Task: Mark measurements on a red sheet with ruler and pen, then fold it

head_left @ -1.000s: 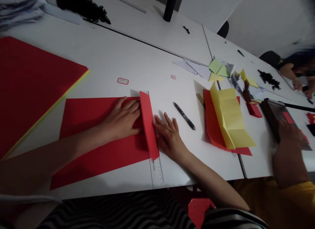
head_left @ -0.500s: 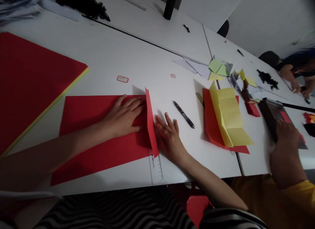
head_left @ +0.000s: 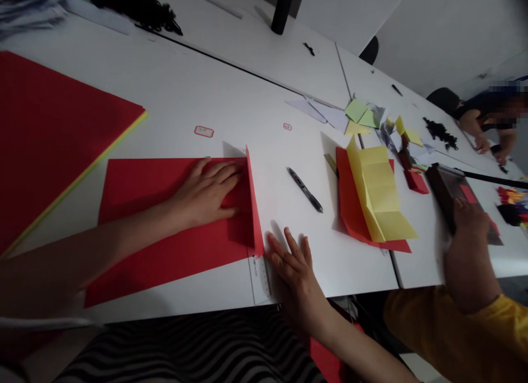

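Note:
A sheet of red paper (head_left: pixel 136 190) lies on the white table, its right edge bent upright into a narrow flap. My left hand (head_left: pixel 208 195) rests flat on the sheet with fingers spread, the tips close to the fold. Under the paper a clear ruler (head_left: pixel 259 281) sticks out towards the table's front edge. Beside the flap's lower end is my right hand (head_left: pixel 295 270), fingers apart and holding nothing; its index side is near the ruler. A black pen (head_left: pixel 305 189) lies to the right of the flap.
Large red sheets (head_left: pixel 61 125) with a yellow edge lie at the left. Folded yellow paper (head_left: pixel 381 179) stands on red paper at the right. A co-worker's hand (head_left: pixel 472 221) is on a dark box farther right. Black cord (head_left: pixel 132 9) and a black bottle (head_left: pixel 282 12) are at the back.
My right hand has moved down along the flap towards the table's front edge, away from the flap's middle. My left hand stays flat on the red paper.

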`<state>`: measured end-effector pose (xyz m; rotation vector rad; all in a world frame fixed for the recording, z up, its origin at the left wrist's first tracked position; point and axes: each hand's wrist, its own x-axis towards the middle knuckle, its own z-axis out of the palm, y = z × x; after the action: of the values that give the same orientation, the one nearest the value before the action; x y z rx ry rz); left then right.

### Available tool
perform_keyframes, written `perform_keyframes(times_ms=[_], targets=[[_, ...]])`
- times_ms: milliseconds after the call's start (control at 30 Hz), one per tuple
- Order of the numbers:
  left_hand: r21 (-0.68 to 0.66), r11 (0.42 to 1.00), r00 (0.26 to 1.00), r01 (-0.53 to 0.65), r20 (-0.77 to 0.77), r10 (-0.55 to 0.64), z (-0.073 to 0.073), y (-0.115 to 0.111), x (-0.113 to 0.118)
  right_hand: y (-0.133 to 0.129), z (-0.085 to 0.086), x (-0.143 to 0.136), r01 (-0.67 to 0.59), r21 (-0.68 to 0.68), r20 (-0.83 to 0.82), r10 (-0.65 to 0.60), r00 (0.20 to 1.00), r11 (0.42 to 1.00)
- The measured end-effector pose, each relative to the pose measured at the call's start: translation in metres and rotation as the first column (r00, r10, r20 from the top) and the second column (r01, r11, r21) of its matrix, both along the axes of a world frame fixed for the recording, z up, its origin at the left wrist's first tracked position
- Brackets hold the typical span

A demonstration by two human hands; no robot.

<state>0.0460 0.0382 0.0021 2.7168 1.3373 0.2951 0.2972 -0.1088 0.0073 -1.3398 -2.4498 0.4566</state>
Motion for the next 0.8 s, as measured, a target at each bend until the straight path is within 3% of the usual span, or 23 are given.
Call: perform_keyframes(times_ms=[100,267,467,800], targets=[[0.01,1.0,1.0,-0.009,-0.003,0.01,-0.001,-0.001,0.0,-0.002,0.003,0.013,-0.014,-0.052,0.01,0.015,1.0,0.999],[0.022,1.0,1.0,-0.001,-0.004,0.001,-0.003,-0.001,-0.001,0.028,-0.001,0.024,0.059,0.014,-0.057,-0.059,0.997,0.998],[-0.001,0.999,0.998,-0.032,0.049,0.032,-0.011,0.001,-0.002,0.061,-0.013,0.003,0.002,0.117,0.011,-0.003,1.0,0.993],[-0.033,0.998,0.992,-0.045,0.115,0.049,-0.017,-0.002,-0.004,0.092,-0.009,-0.03,0.101,0.154,0.01,-0.104,0.995,0.983]])
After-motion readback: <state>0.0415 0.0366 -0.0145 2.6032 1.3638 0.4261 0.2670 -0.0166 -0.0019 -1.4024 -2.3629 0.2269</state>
